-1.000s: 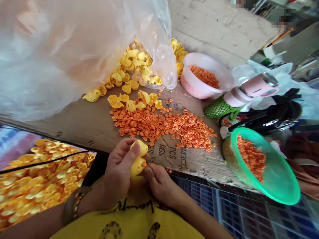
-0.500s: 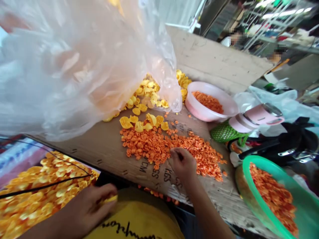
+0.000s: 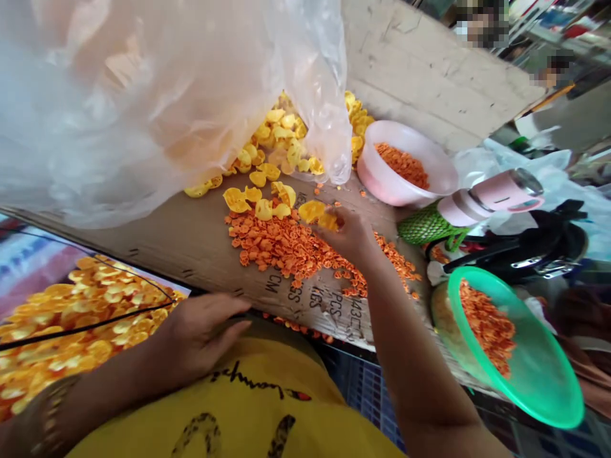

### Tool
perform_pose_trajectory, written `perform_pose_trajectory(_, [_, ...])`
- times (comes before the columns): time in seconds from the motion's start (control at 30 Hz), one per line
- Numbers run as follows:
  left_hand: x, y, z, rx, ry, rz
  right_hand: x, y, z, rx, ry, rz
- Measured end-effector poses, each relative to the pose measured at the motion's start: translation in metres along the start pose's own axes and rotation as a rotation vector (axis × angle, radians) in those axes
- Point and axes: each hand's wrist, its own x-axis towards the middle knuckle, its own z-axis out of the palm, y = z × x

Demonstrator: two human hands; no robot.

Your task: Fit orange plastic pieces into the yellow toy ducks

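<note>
My right hand [image 3: 353,236] is closed at the fingertips on yellow cup-shaped plastic pieces [image 3: 312,211], above the far edge of a spread of small orange plastic pieces [image 3: 281,245]. Several more yellow pieces [image 3: 236,200] lie just left of it, along the top of the orange spread. My left hand [image 3: 205,331] hovers at the table's near edge, in front of my yellow shirt. Its thumb and fingers are apart, with nothing visible between them. Below and left of it, a container holds many yellow pieces [image 3: 95,318].
A big clear plastic bag [image 3: 167,114] bulges over the cardboard-covered table [image 3: 162,238]. A pink bowl [image 3: 410,197] and a tilted green basin [image 3: 539,369] hold orange pieces. A pink tumbler [image 3: 496,194] and black bag [image 3: 539,245] lie right. Two people are in the background.
My right hand has moved up from the orange spread and taken hold of yellow pieces. A yellow piece has left my left hand, which has opened. The view has shifted.
</note>
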Motion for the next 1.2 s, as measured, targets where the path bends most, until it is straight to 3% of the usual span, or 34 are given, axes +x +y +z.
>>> perform_pose_trajectory(0.03, [0.017,0.008,0.004,0.047,0.116,0.117,-0.015,-0.012,-0.01,0.059,-0.096,-0.019])
perform_pose_trajectory(0.07, [0.033,0.014,0.007,0.104,0.142,0.187,-0.03,-0.024,-0.018,0.151,-0.196,-0.046])
perform_pose_trajectory(0.13, [0.057,0.02,0.014,0.11,0.129,0.278,-0.054,-0.041,-0.027,0.373,-0.407,-0.09])
perform_pose_trajectory(0.17, [0.066,0.021,0.017,0.062,0.09,0.264,-0.063,-0.043,-0.028,0.482,-0.45,-0.077])
perform_pose_trajectory(0.23, [0.074,0.018,0.023,-0.112,0.054,0.11,-0.073,-0.033,-0.022,0.621,-0.331,0.015])
perform_pose_trajectory(0.33, [0.072,0.009,0.03,-0.477,0.084,-0.321,-0.078,0.0,0.007,0.493,0.045,0.136])
perform_pose_trajectory(0.43, [0.068,0.005,0.031,-0.891,0.09,-0.653,-0.085,0.02,0.04,0.09,0.079,0.093])
perform_pose_trajectory(0.53, [0.067,0.009,0.029,-1.172,0.071,-0.851,-0.092,0.019,0.059,-0.14,0.084,0.063])
perform_pose_trajectory(0.67, [0.069,0.016,0.028,-1.305,0.103,-0.954,-0.095,0.01,0.058,-0.171,0.094,0.026])
perform_pose_trajectory(0.77, [0.069,0.016,0.031,-1.354,0.152,-0.984,-0.095,0.006,0.053,-0.069,0.094,0.02])
perform_pose_trajectory(0.93, [0.069,0.017,0.037,-1.492,0.101,-0.987,-0.1,0.0,0.047,0.34,0.325,0.212])
perform_pose_trajectory(1.1, [0.071,0.019,0.043,-1.469,0.112,-1.041,-0.104,0.009,0.042,0.27,0.39,0.341])
perform_pose_trajectory(1.2, [0.069,0.02,0.046,-1.437,0.116,-1.02,-0.103,0.02,0.037,0.283,0.419,0.342])
